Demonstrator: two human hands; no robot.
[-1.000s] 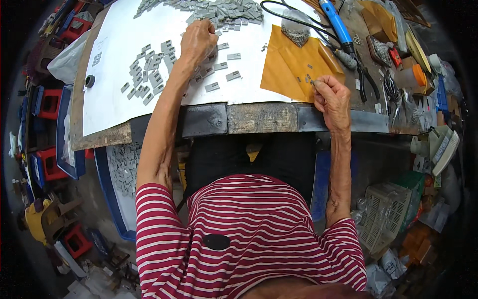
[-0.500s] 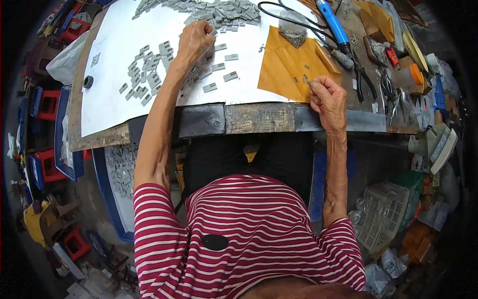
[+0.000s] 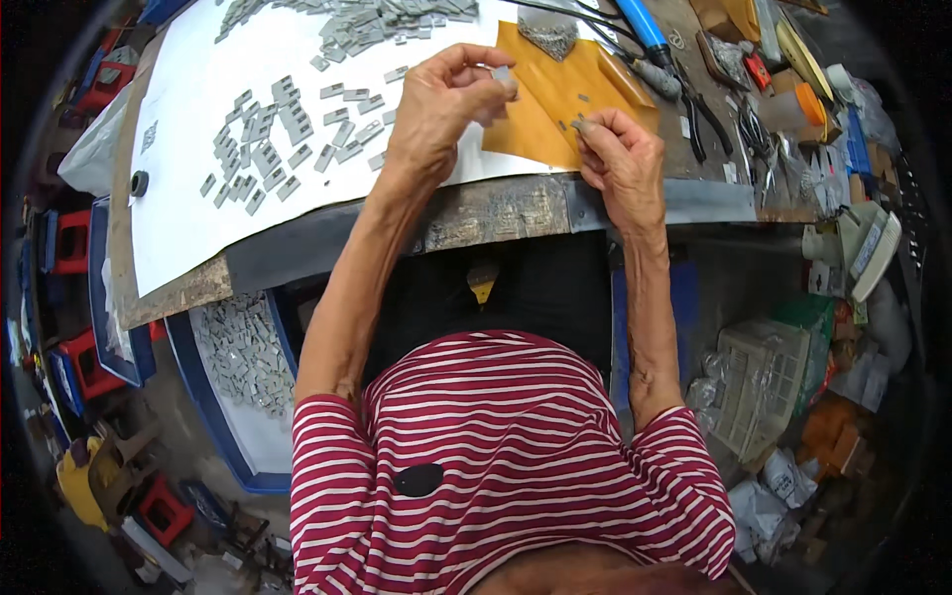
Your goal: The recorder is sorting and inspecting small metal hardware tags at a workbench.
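Lying at the far left of the white sheet (image 3: 178, 228), a black ring (image 3: 139, 183); blue tray (image 3: 211, 402) of grey plates below desk (image 3: 496, 218) level. Then loose grey rectangular plates (image 3: 265, 159) across the sheet, denser heap (image 3: 367, 28) behind. Left hand (image 3: 431, 114): raised, thumb and forefinger closed on one grey plate (image 3: 502, 73), held up by the orange sheet's (image 3: 535, 139) left edge; blurry from where I stand. Clear bag of metal bits (image 3: 548, 40) behind it. Right hand (image 3: 627, 164): separate from the left, fingertips pinched on what looks like a tiny grey piece (image 3: 580, 121), more bits beside it. Farther right, blue-bodied tool (image 3: 643, 25), black-handled pliers (image 3: 706, 129).

Step, my read: one plate and one bit in hand, not yet touching. Next move calls for a steady plate, fine fingertip control, light grip; dropping the bit is the risk.
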